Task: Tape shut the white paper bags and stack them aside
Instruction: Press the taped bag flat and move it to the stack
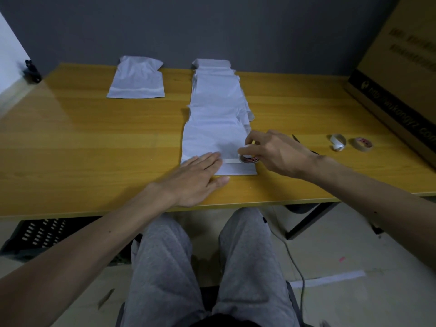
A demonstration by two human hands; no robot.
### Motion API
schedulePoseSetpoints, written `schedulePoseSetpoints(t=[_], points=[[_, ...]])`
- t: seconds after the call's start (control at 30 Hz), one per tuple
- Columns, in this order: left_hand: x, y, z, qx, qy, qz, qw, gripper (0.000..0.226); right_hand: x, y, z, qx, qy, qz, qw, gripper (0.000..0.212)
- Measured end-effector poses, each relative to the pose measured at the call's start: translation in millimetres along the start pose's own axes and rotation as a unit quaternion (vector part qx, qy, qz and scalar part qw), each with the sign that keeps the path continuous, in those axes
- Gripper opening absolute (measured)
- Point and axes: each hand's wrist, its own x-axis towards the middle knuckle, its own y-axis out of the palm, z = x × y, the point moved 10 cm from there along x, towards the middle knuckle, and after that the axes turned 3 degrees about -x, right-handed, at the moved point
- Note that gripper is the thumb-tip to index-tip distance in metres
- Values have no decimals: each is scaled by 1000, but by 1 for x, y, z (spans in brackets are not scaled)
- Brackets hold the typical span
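A white paper bag (212, 140) lies flat at the near end of an overlapping row of white bags (218, 90) running away from me on the wooden table (94, 138). My left hand (198, 175) rests flat with straight fingers on the bag's near left corner. My right hand (273, 149) grips a tape roll (247, 158) standing on the bag's folded edge. A strip of tape (232, 161) runs from the roll toward my left fingertips. One taped bag (138, 79) lies alone at the far left.
Two more tape rolls (337, 142) (364, 144) sit to the right, and a dark thin object (297, 139) lies behind my right wrist. A big cardboard box (401, 74) fills the right side. A black crate (35, 234) stands under the table.
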Motion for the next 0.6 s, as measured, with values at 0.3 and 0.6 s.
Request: schedulePoseSetpoints(t=[0.3,0.6], points=[[0,-7,-6,39,9,-30,999,73,11,4,7,-20,-32,-6,999,57],[1,-6,-5,44,6,-30,999,71,14,8,1,1,-18,9,1000,41]])
